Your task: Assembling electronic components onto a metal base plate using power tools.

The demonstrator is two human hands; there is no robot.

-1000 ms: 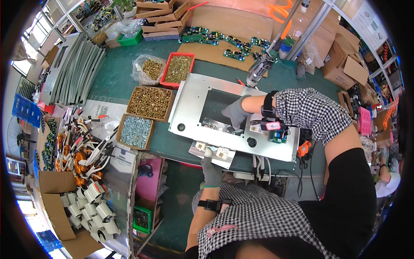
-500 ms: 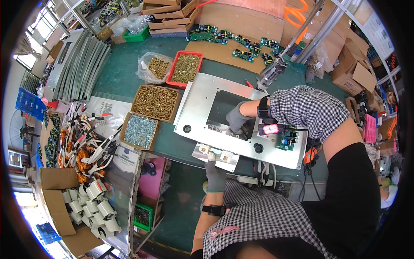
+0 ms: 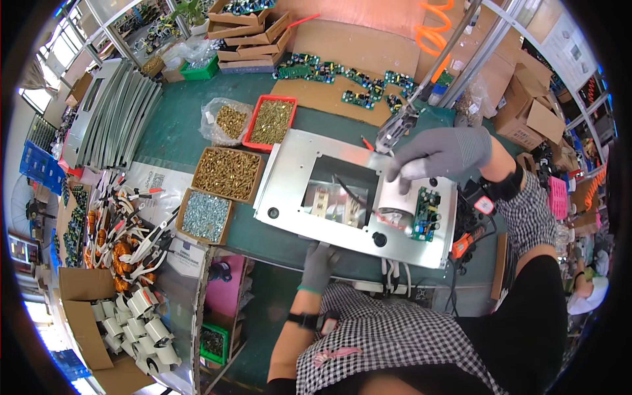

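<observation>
A silver metal panel (image 3: pixel 289 181) with a square cut-out lies on the bench. Through the cut-out shows a small metal plate (image 3: pixel 334 205) with white blocks. My gloved left hand (image 3: pixel 318 266) is at the panel's front edge, its fingertips hidden beneath it; it appears to grip that plate. My gloved right hand (image 3: pixel 444 155) is over the panel's right part, fingers bent down and slightly apart, with nothing visible in them. Below its fingertips stands a white cylinder (image 3: pixel 396 201), beside a green circuit board (image 3: pixel 426 214). An electric screwdriver (image 3: pixel 395 131) hangs just left of the right hand.
Left of the panel stand boxes of brass screws (image 3: pixel 227 172) and silver screws (image 3: pixel 205 216), and a red tray (image 3: pixel 270 122) of small fasteners. Wired coils (image 3: pixel 125 253) lie farther left, above a carton of white cylinders (image 3: pixel 141 326). Circuit boards (image 3: pixel 359 99) lie on cardboard behind.
My right hand has come out of the cut-out and moved right, above the white cylinder. The small plate has gone from the front edge to beneath the cut-out. The view has shifted slightly.
</observation>
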